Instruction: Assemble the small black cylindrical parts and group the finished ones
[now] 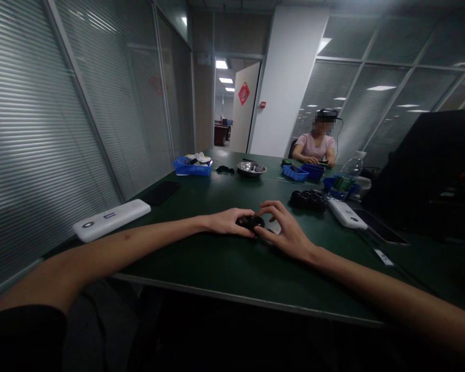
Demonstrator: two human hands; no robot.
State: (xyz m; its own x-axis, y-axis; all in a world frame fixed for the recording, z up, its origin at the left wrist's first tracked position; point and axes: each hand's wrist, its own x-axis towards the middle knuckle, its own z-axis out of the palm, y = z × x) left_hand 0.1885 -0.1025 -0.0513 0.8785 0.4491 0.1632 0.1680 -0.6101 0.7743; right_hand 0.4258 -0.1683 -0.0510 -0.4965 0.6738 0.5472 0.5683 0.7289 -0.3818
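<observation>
You are working at a dark green table (217, 263) with a smooth, matt top. Between your hands a small black part (250, 222) is lying on the table, rounded and slightly glossy; it is too dark to make out more. Your left hand (228, 222) is curling around its left side, fingers bent and closed onto it. Your right hand (284, 232) is meeting it from the right, thumb and forefinger pinching toward the part while the other fingers are spreading loosely over the table.

To the near left a long white rounded block (111, 219) of smooth plastic is lying at the table edge, with a flat black phone (161, 192) beyond it. Farther off a blue plastic basket (192, 167) and a shiny metal bowl (251, 168) are standing. To the right of your hands a heap of black parts (308, 200) is sitting near a white device (346, 214) and a clear plastic bottle (349, 173). At the far end another person (315, 146) in a pink shirt is sitting with hands by blue trays (295, 173).
</observation>
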